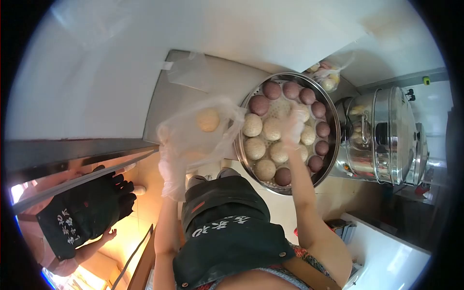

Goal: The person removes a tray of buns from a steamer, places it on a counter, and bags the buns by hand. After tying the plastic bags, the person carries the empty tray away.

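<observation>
Seen from the head camera, a round metal steamer tray (pixel 334 145) holds plump, round buns in two colours: cream-white buns (pixel 254 148) with a rough, speckled-looking surface fill much of the middle and left, and smoother, dusky purple buns (pixel 259 105) curve mainly along the far and right edges, with one more at the near edge. The buns sit close together on a pale perforated liner (pixel 279 110). The person's right hand (pixel 294 128), in a clear film glove, is down among the cream-white buns; blur hides its fingers, so whether they are wide or closed cannot be told. To the left, the left hand (pixel 171 176), wrapped in crinkled clear plastic, holds a clear plastic bag (pixel 212 145), through which a single cream bun (pixel 208 120) shows. The wearer's dark green apron (pixel 227 258) bears large white Chinese-style characters (pixel 220 225), too distorted to read surely, and a small, illegible red mark (pixel 198 207). At far left, another dark apron (pixel 99 212) carries similar white lettering (pixel 67 226), also unclear. Tall, shiny metal pots (pixel 382 162) stand right of the tray.
</observation>
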Tool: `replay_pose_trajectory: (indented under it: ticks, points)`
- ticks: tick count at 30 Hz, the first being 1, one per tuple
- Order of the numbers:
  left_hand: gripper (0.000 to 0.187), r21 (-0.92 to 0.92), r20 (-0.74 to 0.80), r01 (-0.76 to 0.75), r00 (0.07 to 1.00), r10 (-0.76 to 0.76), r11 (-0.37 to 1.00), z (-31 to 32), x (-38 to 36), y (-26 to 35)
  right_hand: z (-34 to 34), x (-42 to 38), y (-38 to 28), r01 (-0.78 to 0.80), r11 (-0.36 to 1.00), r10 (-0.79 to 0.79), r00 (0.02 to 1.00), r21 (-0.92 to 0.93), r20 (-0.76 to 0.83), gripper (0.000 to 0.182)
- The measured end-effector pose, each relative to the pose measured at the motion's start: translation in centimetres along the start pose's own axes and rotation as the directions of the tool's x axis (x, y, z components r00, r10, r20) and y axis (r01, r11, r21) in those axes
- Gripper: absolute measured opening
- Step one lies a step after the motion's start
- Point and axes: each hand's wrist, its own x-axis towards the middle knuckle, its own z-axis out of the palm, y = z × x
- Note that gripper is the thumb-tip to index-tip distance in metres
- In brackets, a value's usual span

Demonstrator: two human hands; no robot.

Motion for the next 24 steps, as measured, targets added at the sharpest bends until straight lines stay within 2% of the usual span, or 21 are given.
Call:
replay_pose_trajectory:
  ticks: [1, 2, 3, 6, 7, 9, 12, 15, 16, 19, 20, 21, 23, 24]
  points:
    - [0.078, 0.28, 0.005, -0.026, 1.0, 0.026, 0.96, -0.6, -0.1, 0.9, 1.0, 0.9, 3.9, -0.107, 0.976, 0.099, 0.994, -0.191, -0.052, 0.079]
    - [0.077, 0.279, 0.023, 0.013, 1.0, -0.02, 0.96, -1.1, -0.1, 1.7, 0.7, 2.3, 6.2, -0.255, 0.946, 0.271, 0.961, -0.202, 0.056, 0.083]
    - [0.076, 0.282, 0.04, 0.052, 0.997, -0.066, 0.958, -1.5, -0.1, 2.6, 0.7, 3.4, 7.4, -0.394, 0.891, 0.433, 0.887, -0.226, 0.16, 0.088]
    - [0.072, 0.294, 0.058, 0.101, 0.991, -0.123, 0.951, -2.0, -0.5, 3.9, 2.3, 4.5, 9.2, -0.409, 0.893, 0.447, 0.849, -0.186, 0.281, 0.102]
    - [0.07, 0.297, 0.059, 0.105, 0.99, -0.128, 0.949, -2.1, -0.7, 4.0, 3.0, 4.5, 9.4, -0.423, 0.884, 0.464, 0.843, -0.198, 0.273, 0.099]
    - [0.071, 0.295, 0.029, 0.022, 0.999, -0.032, 0.955, -1.9, -0.9, 3.0, 4.2, 4.3, 9.7, -0.449, 0.865, 0.497, 0.83, -0.225, 0.253, 0.093]
    - [0.068, 0.263, -0.005, -0.033, 0.999, 0.035, 0.964, -1.6, -1.1, 1.7, 4.7, 5.2, 10.7, -0.524, 0.84, 0.542, 0.816, -0.141, 0.199, 0.083]
    - [0.065, 0.255, -0.01, -0.03, 0.999, 0.034, 0.967, -1.5, -1.0, 0.9, 1.4, 5.2, 11.3, -0.692, 0.661, 0.57, 0.714, 0.29, 0.406, 0.085]
    - [0.064, 0.262, -0.013, -0.019, 1.0, 0.023, 0.965, -1.5, -0.9, 0.8, 4.5, 5.0, 16.2, -0.646, 0.66, 0.403, 0.736, 0.385, 0.543, 0.074]
    - [0.06, 0.255, 0.05, 0.036, 0.998, -0.05, 0.966, -2.1, -1.0, 0.5, 0.2, 4.0, 9.7, -0.621, 0.31, 0.348, 0.778, 0.72, 0.522, 0.086]
    - [0.062, 0.24, 0.037, 0.053, 0.997, -0.063, 0.969, -2.0, -1.2, 0.3, -1.7, 4.0, 5.9, -0.536, 0.389, 0.148, 0.839, 0.749, 0.524, 0.087]
    - [0.065, 0.226, 0.029, 0.063, 0.997, -0.071, 0.972, -1.7, -1.2, 0.1, -3.9, 3.7, 1.6, -0.437, 0.442, -0.054, 0.859, 0.783, 0.51, 0.088]
    - [0.069, 0.208, 0.022, 0.086, 0.996, -0.092, 0.974, -2.0, -1.0, 0.8, -9.0, 2.1, -8.1, -0.41, 0.52, -0.264, 0.757, 0.749, 0.597, 0.09]
    - [0.071, 0.199, 0.021, 0.102, 0.994, -0.108, 0.975, -2.3, -0.9, 2.0, -8.9, 0.6, -11.7, -0.358, 0.582, -0.356, 0.696, 0.731, 0.624, 0.088]
